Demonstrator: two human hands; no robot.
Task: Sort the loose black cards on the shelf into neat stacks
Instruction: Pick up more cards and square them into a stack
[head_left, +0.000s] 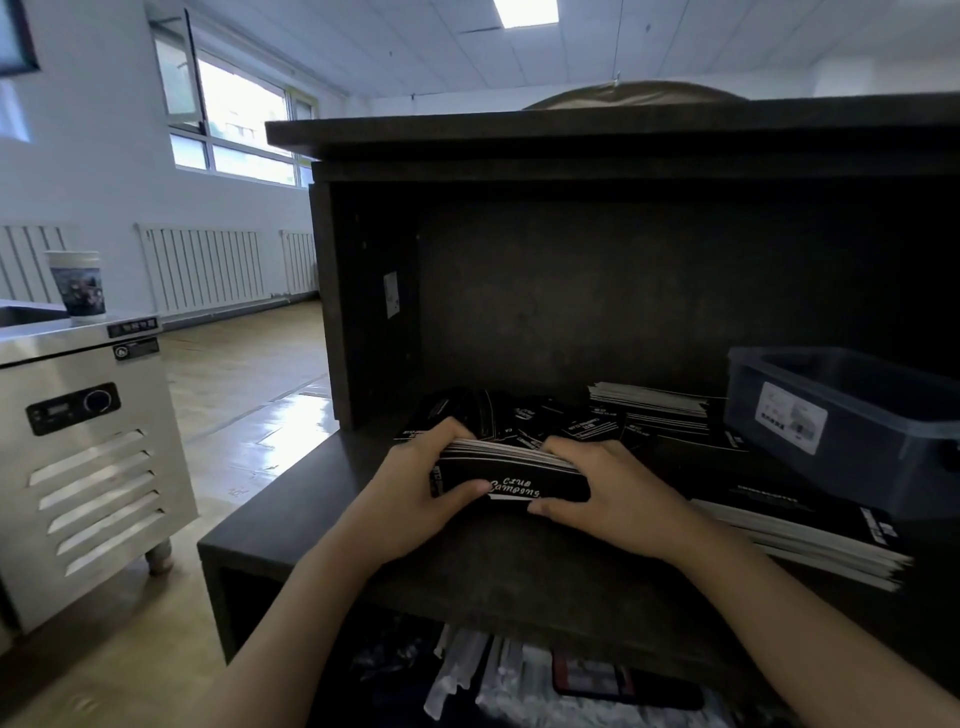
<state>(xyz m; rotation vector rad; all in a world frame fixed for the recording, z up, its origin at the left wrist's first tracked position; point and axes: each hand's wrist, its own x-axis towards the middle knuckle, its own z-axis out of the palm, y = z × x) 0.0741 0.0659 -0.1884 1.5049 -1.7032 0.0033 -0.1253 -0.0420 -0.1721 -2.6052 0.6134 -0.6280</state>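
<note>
Head view: card stack (511, 470) clasped between left hand (415, 499) and right hand (608, 493).

Black cards (511, 480) with white lettering and white edges. Dark brown shelf (467, 571). Blue-grey bin (852, 415) with white label. Silver steel cabinet (83, 467) with black control panel. White cup (77, 283) with dark printed band.

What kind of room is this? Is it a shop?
Probably a café or club counter, though I can't be sure. A steel fridge unit with a paper cup on it stands nearby, and printed black cards sit on a dark shelf.
</note>
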